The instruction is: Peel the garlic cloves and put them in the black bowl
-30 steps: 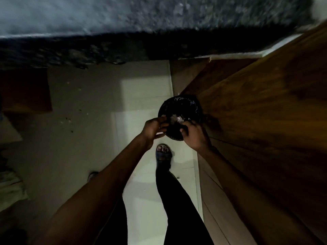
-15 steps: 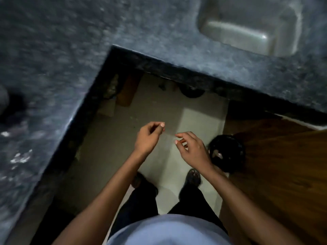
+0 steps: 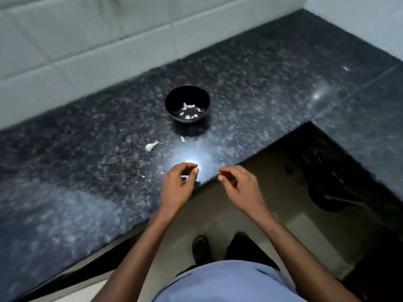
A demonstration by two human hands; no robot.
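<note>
Head view showed both hands, left (image 3: 177, 185) and right (image 3: 238, 187), loosely curled and empty at the speckled granite counter (image 3: 72, 171) edge, peeled cloves in the round black bowl (image 3: 187, 103), so reaching the unpeeled garlic clove (image 3: 151, 146) seemed next.

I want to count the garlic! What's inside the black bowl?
Inside the black bowl lie several pale garlic pieces on its bottom. The near wall hides part of the floor, so more may be unseen.

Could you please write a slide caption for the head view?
Empty hands, left and right, hover before black bowl of garlic pieces; one clove remains.
</note>
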